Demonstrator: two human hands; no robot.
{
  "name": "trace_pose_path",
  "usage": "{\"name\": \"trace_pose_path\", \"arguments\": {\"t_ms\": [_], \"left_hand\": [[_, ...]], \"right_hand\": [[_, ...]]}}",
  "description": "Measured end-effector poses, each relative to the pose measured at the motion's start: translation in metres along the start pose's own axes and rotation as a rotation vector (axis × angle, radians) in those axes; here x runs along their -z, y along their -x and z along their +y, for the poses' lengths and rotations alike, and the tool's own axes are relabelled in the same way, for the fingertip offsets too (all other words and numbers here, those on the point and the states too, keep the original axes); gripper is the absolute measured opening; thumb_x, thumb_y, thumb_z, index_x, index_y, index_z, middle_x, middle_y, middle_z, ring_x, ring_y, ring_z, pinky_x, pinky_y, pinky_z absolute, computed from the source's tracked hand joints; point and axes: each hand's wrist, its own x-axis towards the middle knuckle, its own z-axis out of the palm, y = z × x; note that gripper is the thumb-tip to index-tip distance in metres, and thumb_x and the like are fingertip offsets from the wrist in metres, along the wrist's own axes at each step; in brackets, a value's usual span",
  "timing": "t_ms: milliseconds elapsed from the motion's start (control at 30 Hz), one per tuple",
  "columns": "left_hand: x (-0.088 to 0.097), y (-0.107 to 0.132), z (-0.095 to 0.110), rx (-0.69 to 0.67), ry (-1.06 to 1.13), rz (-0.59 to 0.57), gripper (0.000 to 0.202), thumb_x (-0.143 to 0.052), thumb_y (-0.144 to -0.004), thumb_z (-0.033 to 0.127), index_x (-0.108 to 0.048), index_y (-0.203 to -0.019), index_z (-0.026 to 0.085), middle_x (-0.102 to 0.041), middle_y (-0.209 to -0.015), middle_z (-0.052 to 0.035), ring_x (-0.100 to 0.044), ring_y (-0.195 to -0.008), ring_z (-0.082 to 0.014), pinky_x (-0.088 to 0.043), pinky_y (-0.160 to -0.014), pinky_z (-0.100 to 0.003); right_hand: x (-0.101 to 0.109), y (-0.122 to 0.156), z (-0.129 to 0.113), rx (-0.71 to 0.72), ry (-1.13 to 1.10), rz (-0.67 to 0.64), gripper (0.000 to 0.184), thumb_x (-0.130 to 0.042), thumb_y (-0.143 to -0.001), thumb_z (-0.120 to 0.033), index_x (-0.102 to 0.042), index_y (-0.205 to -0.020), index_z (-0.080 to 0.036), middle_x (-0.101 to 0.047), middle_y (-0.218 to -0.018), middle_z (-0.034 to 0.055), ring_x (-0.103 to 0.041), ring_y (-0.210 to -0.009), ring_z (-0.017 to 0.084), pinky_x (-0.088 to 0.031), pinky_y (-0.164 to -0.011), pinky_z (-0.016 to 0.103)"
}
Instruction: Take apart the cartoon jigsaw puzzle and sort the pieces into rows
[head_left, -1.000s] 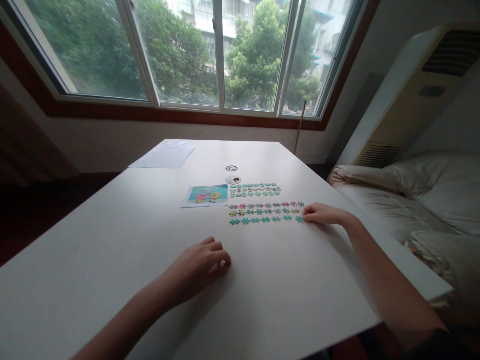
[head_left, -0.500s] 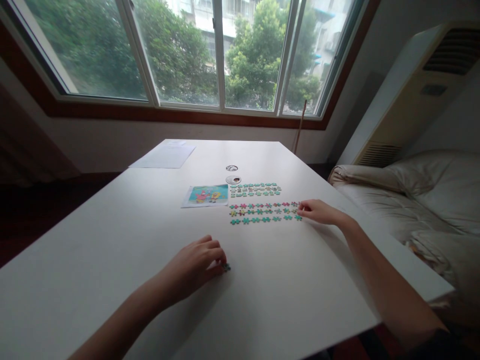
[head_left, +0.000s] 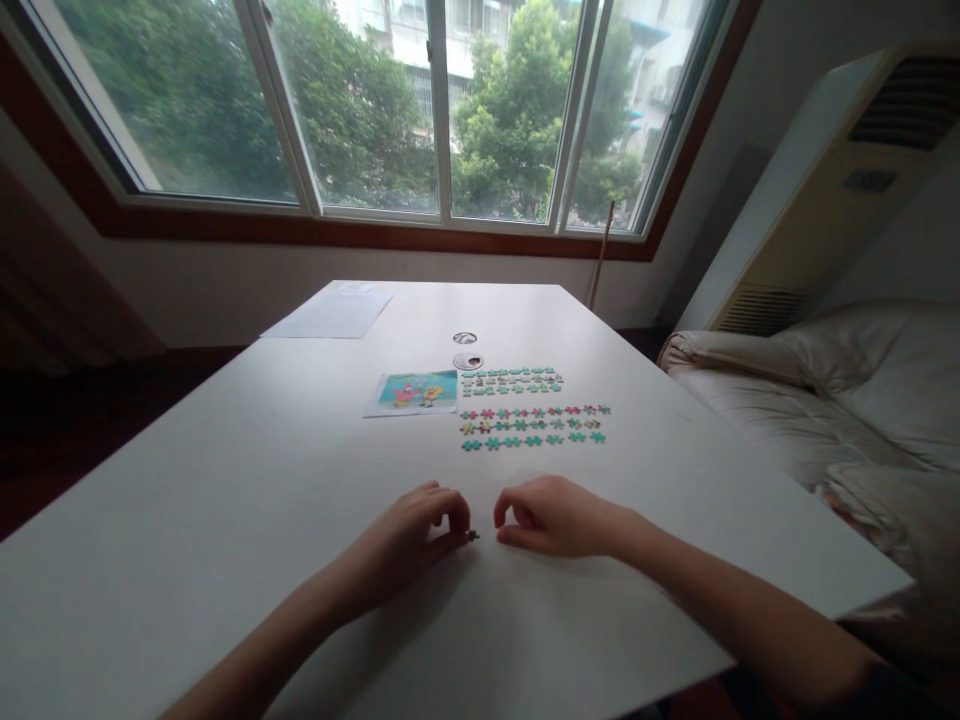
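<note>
My left hand (head_left: 416, 525) is closed in a pinch on a small dark jigsaw puzzle piece (head_left: 473, 536), just above or on the near middle of the white table. Facing it from the right is my right hand (head_left: 551, 515), thumb and forefinger curled with a small gap between their tips and nothing visible there. Beyond both hands lie several rows of jigsaw puzzle pieces (head_left: 511, 441), mostly green, with pink and yellow ones among them. Left of the rows is a picture sheet (head_left: 417, 392) with pink and yellow cartoon figures on blue-green.
The white table (head_left: 262, 480) fills the middle of the view. Two round black-and-white discs (head_left: 468, 361) lie past the picture sheet. White paper (head_left: 330, 312) rests at the far left corner. A pale sofa (head_left: 810, 400) stands on the right, and windows run along the back.
My right hand has moved from the right end of the puzzle rows back toward my left hand. My left hand has shifted slightly right, still holding its piece.
</note>
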Motion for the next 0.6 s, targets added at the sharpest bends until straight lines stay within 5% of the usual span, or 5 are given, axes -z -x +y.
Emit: {"name": "trace_pose_path", "arguments": {"t_ms": [200,600], "left_hand": [[-0.006,-0.006,0.007,0.044,0.140,0.106,0.008,-0.055,-0.076,0.025,-0.058,-0.075,0.017,-0.056,-0.068,0.0018,-0.048,-0.063,-0.0102,-0.037,-0.057,-0.020],[-0.003,-0.009,0.009,0.121,0.271,0.144,0.013,-0.056,-0.074,0.028,-0.059,-0.071,0.016,-0.052,-0.060,0.0037,-0.043,-0.056,-0.0087,-0.033,-0.051,-0.019]], "right_hand": [[-0.005,-0.001,-0.005,0.022,-0.035,0.084,0.020,-0.048,-0.082,-0.034,-0.059,-0.086,-0.017,-0.056,-0.060,-0.0013,-0.046,-0.054,0.008,-0.031,-0.053,0.018],[-0.012,-0.003,-0.003,-0.060,-0.227,0.222,0.015,-0.051,-0.079,-0.030,-0.057,-0.084,-0.017,-0.046,-0.054,-0.0055,-0.041,-0.049,0.005,-0.030,-0.050,0.016]]}}
